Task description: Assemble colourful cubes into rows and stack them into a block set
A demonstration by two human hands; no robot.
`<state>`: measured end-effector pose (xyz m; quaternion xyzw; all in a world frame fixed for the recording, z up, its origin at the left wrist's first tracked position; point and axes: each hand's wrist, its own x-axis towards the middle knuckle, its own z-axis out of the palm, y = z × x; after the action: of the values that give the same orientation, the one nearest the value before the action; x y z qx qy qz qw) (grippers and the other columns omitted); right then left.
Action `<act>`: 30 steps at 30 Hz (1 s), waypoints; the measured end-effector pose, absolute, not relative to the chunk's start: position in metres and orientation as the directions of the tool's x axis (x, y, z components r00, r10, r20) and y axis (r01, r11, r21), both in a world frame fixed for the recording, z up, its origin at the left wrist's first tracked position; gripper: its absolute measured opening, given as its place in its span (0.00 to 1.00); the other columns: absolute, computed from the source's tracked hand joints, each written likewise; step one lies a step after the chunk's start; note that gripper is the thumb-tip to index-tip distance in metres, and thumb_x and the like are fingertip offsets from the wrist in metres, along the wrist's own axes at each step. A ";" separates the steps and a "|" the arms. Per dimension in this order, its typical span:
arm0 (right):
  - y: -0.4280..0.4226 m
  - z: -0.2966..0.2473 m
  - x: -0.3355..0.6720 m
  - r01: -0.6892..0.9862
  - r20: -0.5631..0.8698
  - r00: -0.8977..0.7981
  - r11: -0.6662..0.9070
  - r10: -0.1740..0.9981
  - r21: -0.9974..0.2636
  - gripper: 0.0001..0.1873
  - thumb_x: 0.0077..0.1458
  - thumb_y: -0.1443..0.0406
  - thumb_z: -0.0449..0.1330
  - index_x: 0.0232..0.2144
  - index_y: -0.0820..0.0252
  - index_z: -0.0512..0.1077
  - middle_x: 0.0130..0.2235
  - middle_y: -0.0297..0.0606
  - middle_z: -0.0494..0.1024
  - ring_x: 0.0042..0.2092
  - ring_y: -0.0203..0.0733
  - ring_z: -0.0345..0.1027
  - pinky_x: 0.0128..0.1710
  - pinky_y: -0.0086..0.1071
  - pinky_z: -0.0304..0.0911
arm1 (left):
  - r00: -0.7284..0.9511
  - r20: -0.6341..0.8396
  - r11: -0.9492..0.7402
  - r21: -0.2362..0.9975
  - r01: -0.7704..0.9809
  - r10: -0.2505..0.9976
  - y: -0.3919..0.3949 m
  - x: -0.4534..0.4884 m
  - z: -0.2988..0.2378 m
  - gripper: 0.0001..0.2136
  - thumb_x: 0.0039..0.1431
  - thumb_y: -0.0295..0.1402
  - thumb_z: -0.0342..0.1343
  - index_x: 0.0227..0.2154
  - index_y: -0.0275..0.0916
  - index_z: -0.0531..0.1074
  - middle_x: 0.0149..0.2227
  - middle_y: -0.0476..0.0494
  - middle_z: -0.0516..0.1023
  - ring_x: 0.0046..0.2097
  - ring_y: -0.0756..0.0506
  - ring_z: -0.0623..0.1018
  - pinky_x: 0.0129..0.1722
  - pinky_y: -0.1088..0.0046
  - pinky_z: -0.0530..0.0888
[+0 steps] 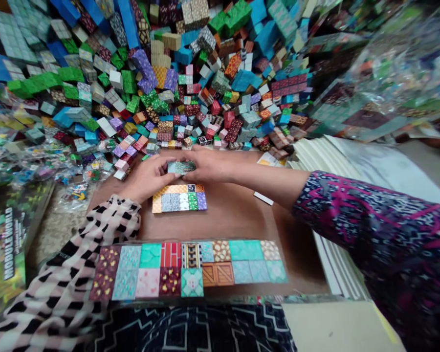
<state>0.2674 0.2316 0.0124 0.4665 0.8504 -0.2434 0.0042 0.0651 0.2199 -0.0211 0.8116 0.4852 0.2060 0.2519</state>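
Brown board (220, 226) as work surface, heap of patterned blocks (220, 80) behind it, stacked pale sheets (341, 161) off to the right. Grey-green patterned piece (181, 168) is at the board's far side, between both hands, long axis running roughly left-right. Left hand (150, 176) fingers closed on its left end, right hand (205, 164) fingers closed on its right end; neither hand clearly nearer. Exact fingertip contact partly hidden. Orange-edged tile panel (179, 199) lies just nearer the body, apart from the fingers.
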 end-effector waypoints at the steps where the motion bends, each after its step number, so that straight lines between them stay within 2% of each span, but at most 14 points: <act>1: 0.232 0.012 0.267 0.796 -0.228 -0.566 0.454 0.792 -0.401 0.31 0.52 0.57 0.59 0.59 0.51 0.62 0.47 0.44 0.70 0.43 0.47 0.66 0.40 0.33 0.60 | 0.445 0.092 -0.404 0.608 0.683 0.891 0.220 0.065 -0.021 0.18 0.52 0.35 0.60 0.47 0.36 0.74 0.32 0.47 0.73 0.36 0.46 0.72 0.38 0.68 0.68; 7: 0.231 0.010 0.263 0.768 -0.196 -0.606 0.503 0.771 -0.396 0.33 0.54 0.57 0.59 0.61 0.54 0.60 0.47 0.47 0.70 0.46 0.50 0.65 0.42 0.35 0.60 | 0.428 0.072 -0.375 0.623 0.686 0.901 0.219 0.066 -0.020 0.19 0.52 0.33 0.60 0.48 0.37 0.73 0.35 0.46 0.75 0.39 0.45 0.73 0.41 0.67 0.70; 11: 0.227 0.015 0.260 0.809 -0.248 -0.552 0.438 0.796 -0.392 0.34 0.55 0.57 0.58 0.63 0.54 0.58 0.48 0.47 0.68 0.44 0.48 0.66 0.40 0.34 0.60 | 0.458 0.096 -0.407 0.641 0.651 0.884 0.218 0.066 -0.019 0.18 0.53 0.33 0.59 0.48 0.38 0.73 0.39 0.45 0.77 0.42 0.44 0.73 0.44 0.65 0.70; 15: 0.226 0.014 0.260 0.816 -0.256 -0.532 0.409 0.807 -0.407 0.33 0.54 0.58 0.58 0.62 0.52 0.60 0.47 0.47 0.67 0.41 0.46 0.66 0.37 0.33 0.59 | 0.428 0.104 -0.385 0.656 0.649 0.898 0.216 0.066 -0.020 0.17 0.55 0.33 0.59 0.47 0.35 0.73 0.37 0.43 0.78 0.42 0.44 0.74 0.43 0.64 0.71; 20: 0.230 0.006 0.263 0.761 -0.179 -0.597 0.481 0.782 -0.436 0.31 0.53 0.60 0.58 0.60 0.52 0.62 0.46 0.45 0.69 0.39 0.45 0.66 0.36 0.33 0.59 | 0.409 0.099 -0.364 0.672 0.645 0.907 0.215 0.066 -0.021 0.16 0.55 0.31 0.59 0.47 0.36 0.73 0.38 0.42 0.78 0.42 0.44 0.75 0.42 0.64 0.71; 23: 0.232 0.003 0.264 0.682 -0.107 -0.671 0.554 0.734 -0.478 0.31 0.52 0.62 0.57 0.59 0.50 0.62 0.46 0.42 0.72 0.41 0.46 0.66 0.40 0.34 0.60 | 0.413 0.098 -0.362 0.686 0.631 0.905 0.216 0.066 -0.020 0.15 0.55 0.30 0.58 0.46 0.36 0.73 0.39 0.42 0.78 0.41 0.44 0.75 0.41 0.64 0.72; 26: 0.234 0.000 0.266 0.657 -0.062 -0.690 0.589 0.721 -0.471 0.32 0.53 0.60 0.56 0.61 0.50 0.60 0.49 0.43 0.72 0.44 0.48 0.66 0.44 0.36 0.60 | 0.413 0.098 -0.361 0.691 0.627 0.906 0.216 0.065 -0.020 0.15 0.55 0.30 0.58 0.46 0.35 0.73 0.39 0.42 0.78 0.41 0.44 0.75 0.41 0.64 0.72; 30: 0.236 0.005 0.276 0.732 -0.177 -0.647 0.539 0.742 -0.416 0.38 0.50 0.57 0.60 0.63 0.55 0.57 0.49 0.47 0.69 0.47 0.51 0.65 0.45 0.39 0.62 | 0.417 0.093 -0.360 0.689 0.629 0.904 0.215 0.065 -0.019 0.15 0.56 0.31 0.56 0.47 0.36 0.73 0.39 0.42 0.78 0.40 0.44 0.75 0.41 0.64 0.72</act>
<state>0.2764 0.2357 0.0050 0.4200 0.8773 -0.2322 -0.0102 0.0645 0.2152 -0.0190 0.7899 0.4854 0.2370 0.2903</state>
